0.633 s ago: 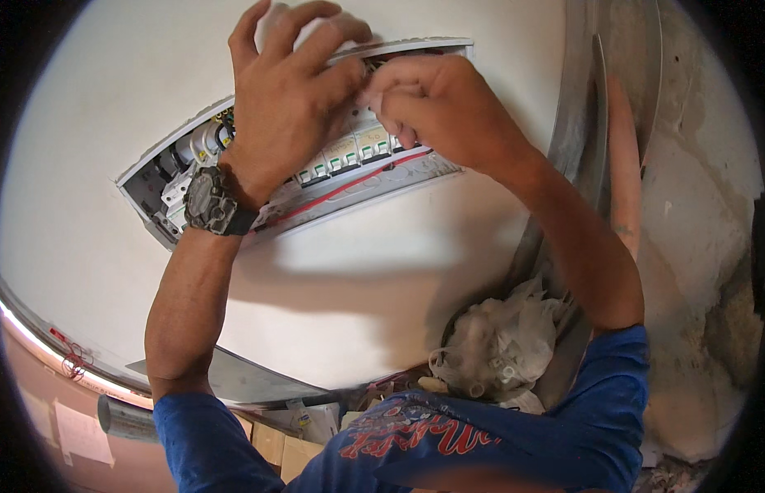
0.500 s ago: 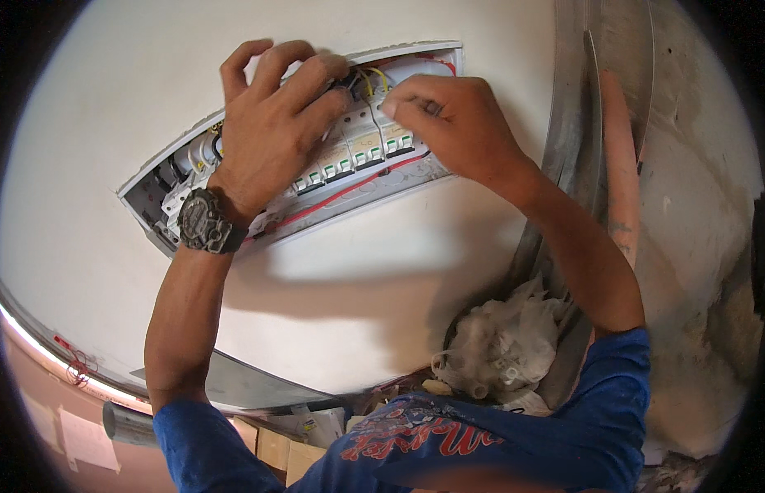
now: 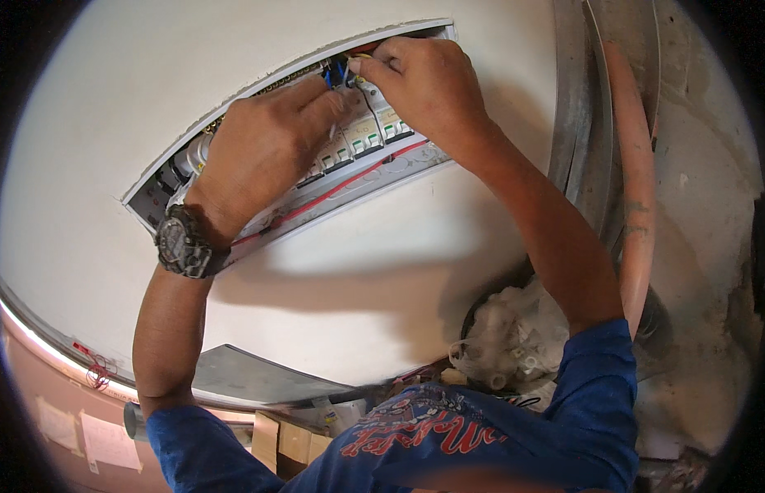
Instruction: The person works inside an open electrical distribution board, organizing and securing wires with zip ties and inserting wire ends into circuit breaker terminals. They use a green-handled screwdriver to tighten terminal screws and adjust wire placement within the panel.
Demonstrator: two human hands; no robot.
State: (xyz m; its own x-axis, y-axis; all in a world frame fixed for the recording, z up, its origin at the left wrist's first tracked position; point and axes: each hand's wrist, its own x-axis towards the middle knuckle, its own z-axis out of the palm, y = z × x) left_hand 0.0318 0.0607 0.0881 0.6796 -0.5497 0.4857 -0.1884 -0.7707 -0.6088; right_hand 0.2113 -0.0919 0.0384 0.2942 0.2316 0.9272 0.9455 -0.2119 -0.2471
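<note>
A long white breaker box (image 3: 329,193) is set into the wall, with a row of white circuit breakers (image 3: 362,141) inside. My right hand (image 3: 436,82) is at its upper right part, thumb and forefinger pinched on a thin wire (image 3: 347,72). My left hand (image 3: 271,140) lies across the middle of the box, fingers bent and drawn together just below some blue wires (image 3: 328,79). Its fingertips are slightly smeared and its thumb is hidden, so what they hold is unclear. A dark wire (image 3: 372,111) runs down over the breakers, and a red wire (image 3: 341,197) follows the lower edge.
Metal channels (image 3: 576,107) and an orange pipe (image 3: 631,189) stand right of the box. Below them sits a container with crumpled clear plastic (image 3: 514,329). A grey panel (image 3: 255,374) and cardboard boxes (image 3: 292,440) lie low on the left. My left wrist bears a watch (image 3: 184,240).
My left hand's raised, spread fingers have come down and together by the blue wires. My right hand has shifted up and left, to the wires at the top of the box.
</note>
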